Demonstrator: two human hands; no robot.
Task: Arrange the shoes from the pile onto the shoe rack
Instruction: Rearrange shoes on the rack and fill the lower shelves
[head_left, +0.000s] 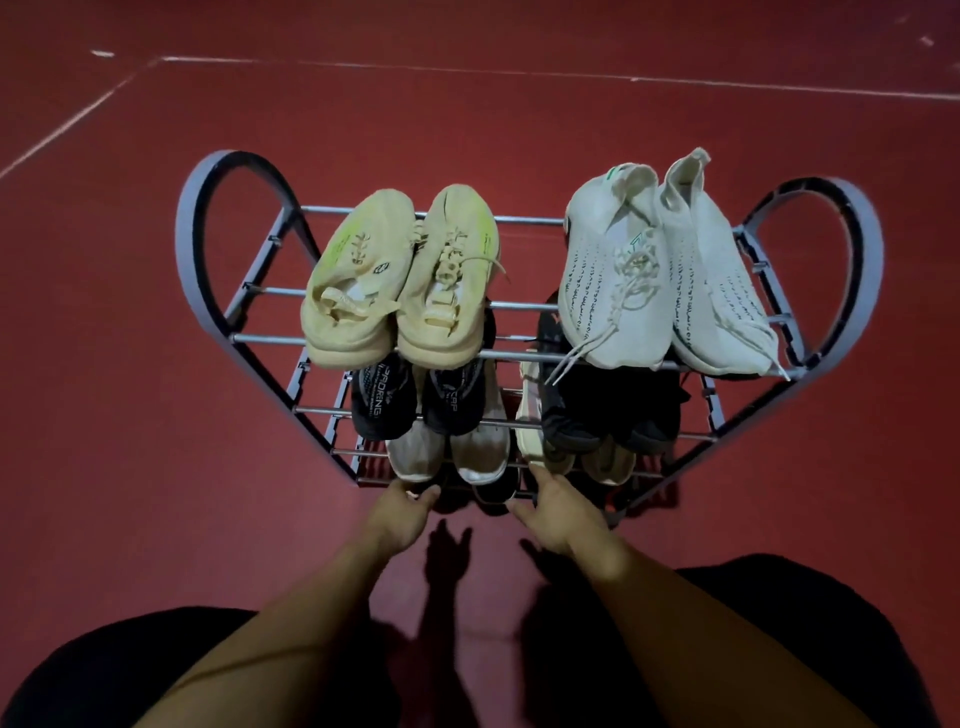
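A metal shoe rack (244, 338) stands on the red floor (130, 415). On its top shelf, the yellow sneakers (395, 280) sit on the left and the white knit sneakers (670, 275) on the right. Black shoes (415, 397) and pale shoes (452, 452) fill the shelves below. The left hand (402, 514) and right hand (556, 512) reach to the bottom shelf, fingers loose, holding nothing.
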